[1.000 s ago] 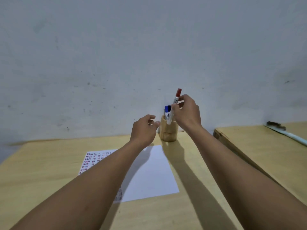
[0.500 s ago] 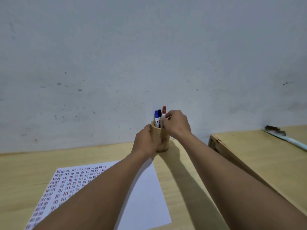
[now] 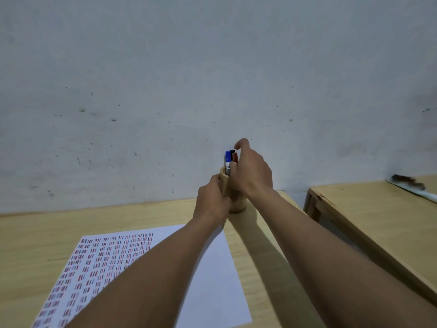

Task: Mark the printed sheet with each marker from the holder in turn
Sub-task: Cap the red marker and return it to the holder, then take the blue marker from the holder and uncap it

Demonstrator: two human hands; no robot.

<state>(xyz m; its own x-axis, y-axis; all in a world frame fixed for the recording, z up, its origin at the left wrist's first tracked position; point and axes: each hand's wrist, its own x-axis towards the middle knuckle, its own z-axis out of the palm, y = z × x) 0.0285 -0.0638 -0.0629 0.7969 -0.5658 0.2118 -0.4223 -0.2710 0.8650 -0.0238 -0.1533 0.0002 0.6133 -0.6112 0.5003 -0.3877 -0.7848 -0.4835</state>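
A wooden holder stands on the table near the wall, and my left hand is wrapped around its left side. Three markers stand in it: blue cap, black cap and red cap. My right hand hovers against the markers from the right. Its index finger is lifted and its fingers are spread. The printed sheet lies in front of the holder, its left half covered with rows of small red and blue marks, partly hidden by my left forearm.
The light wooden table ends at a grey wall. A second wooden table stands to the right across a narrow gap, with a white stick and a dark object at its far edge.
My right hand lowered the red marker into the holder and loosened its fingers. My left hand closed on the holder. The view shifted so the sheet sits further left.
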